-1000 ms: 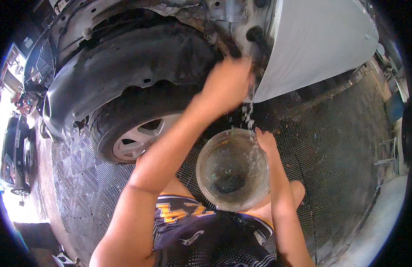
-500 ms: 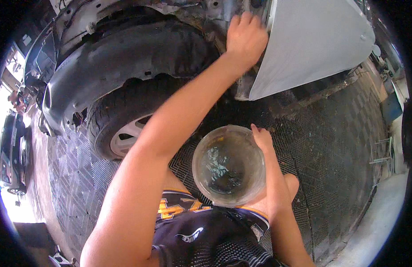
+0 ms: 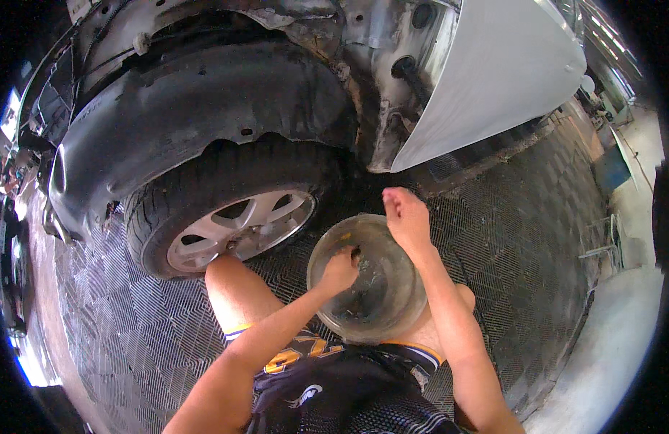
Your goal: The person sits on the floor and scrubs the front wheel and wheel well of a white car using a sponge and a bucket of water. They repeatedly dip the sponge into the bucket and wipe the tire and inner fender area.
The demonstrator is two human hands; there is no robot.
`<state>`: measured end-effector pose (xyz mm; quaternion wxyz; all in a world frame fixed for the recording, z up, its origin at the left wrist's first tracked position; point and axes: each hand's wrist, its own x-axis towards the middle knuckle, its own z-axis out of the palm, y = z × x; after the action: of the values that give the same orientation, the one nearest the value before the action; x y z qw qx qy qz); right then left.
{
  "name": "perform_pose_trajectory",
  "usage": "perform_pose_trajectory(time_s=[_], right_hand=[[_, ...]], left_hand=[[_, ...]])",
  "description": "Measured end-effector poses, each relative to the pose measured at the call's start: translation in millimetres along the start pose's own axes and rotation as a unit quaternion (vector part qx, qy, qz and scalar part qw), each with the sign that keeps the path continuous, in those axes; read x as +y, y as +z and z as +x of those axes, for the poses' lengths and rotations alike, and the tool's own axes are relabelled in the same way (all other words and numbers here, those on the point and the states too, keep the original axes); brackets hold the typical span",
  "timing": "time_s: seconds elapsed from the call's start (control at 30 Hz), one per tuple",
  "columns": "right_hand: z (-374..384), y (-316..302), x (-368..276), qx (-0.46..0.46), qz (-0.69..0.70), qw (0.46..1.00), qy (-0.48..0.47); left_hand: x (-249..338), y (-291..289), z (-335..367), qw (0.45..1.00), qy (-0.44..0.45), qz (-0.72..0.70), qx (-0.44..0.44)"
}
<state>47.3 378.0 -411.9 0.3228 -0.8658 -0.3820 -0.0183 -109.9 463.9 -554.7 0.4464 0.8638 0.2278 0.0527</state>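
Note:
A clear round plastic bucket (image 3: 378, 304) with a little water rests between my knees. My left hand (image 3: 339, 269) reaches down inside it on the near-left side with its fingers curled. Whether it grips anything is hidden. My right hand (image 3: 405, 213) hovers at the bucket's far rim with its fingers bunched together, and I see nothing in it. Just beyond stands a car with its fender off. The bare, rusty metal seam (image 3: 378, 108) next to the white door panel (image 3: 493, 72) is the part nearest my hands.
The front wheel (image 3: 233, 217) with a silver rim sits under a black wheel-arch liner (image 3: 190, 123), close to my left knee (image 3: 229, 278). I crouch on a dark patterned grid floor (image 3: 522, 239). A pale concrete strip (image 3: 609, 347) runs along the right.
My left hand has come down from the car's metal seam into the bucket. My right hand has stayed at the bucket's far rim.

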Motion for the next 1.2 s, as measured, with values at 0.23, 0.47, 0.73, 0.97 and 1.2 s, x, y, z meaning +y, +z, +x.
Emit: perform_pose_trajectory(time_s=[0.23,0.47,0.73,0.97,1.2], right_hand=[[-88.3,76.2,6.4,-0.137,0.38,0.851,0.336],[-107.2,173.8,83.4,-0.108,0.197,0.867,0.444],[-148.5,245.4,103.9,-0.369,-0.068,0.911,0.172],[-47.0,73.9,21.6,0.004,0.349,0.887,0.303],[-3.0,30.8,6.2,0.306,0.479,0.807,0.161]], left_hand=[[0.8,-20.2,-7.3,0.983,0.177,0.04,-0.018],[0.0,-78.2,1.8,0.902,0.316,0.293,-0.011],[-9.9,-66.0,10.3,0.891,0.294,0.346,-0.02],[-6.7,-77.2,8.3,0.939,0.278,0.199,0.035],[183.1,-123.2,97.7,0.884,0.319,0.021,0.342]])
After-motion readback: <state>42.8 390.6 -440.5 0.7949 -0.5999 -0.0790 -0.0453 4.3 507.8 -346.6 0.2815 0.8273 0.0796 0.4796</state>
